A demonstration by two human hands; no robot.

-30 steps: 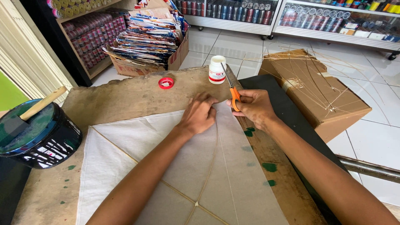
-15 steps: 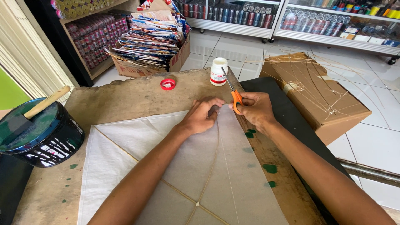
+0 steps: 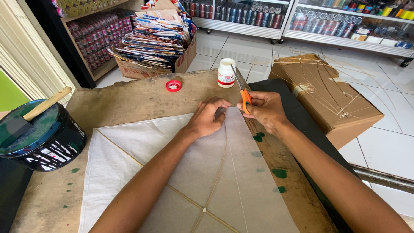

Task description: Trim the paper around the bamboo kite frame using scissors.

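A white paper kite [image 3: 189, 172] with thin bamboo sticks crossing it lies flat on a brown worn table [image 3: 129, 101]. My left hand [image 3: 208, 117] presses on the kite's far corner, fingers curled at the paper's tip. My right hand [image 3: 264, 111] holds orange-handled scissors [image 3: 243, 92], blades pointing away toward a small white glue bottle [image 3: 226, 73]. The two hands nearly touch at the kite's top corner.
A red bottle cap [image 3: 173, 86] lies on the table beyond the hands. A black paint can [image 3: 41, 138] with a wooden-handled brush stands at the left. A cardboard box [image 3: 327, 97] with bamboo sticks sits on the floor at the right. Stacked printed sheets [image 3: 155, 36] fill a box behind.
My hands have stayed at the kite's top corner; the left fingers have shifted slightly toward the tip. The scissors remain in my right hand.
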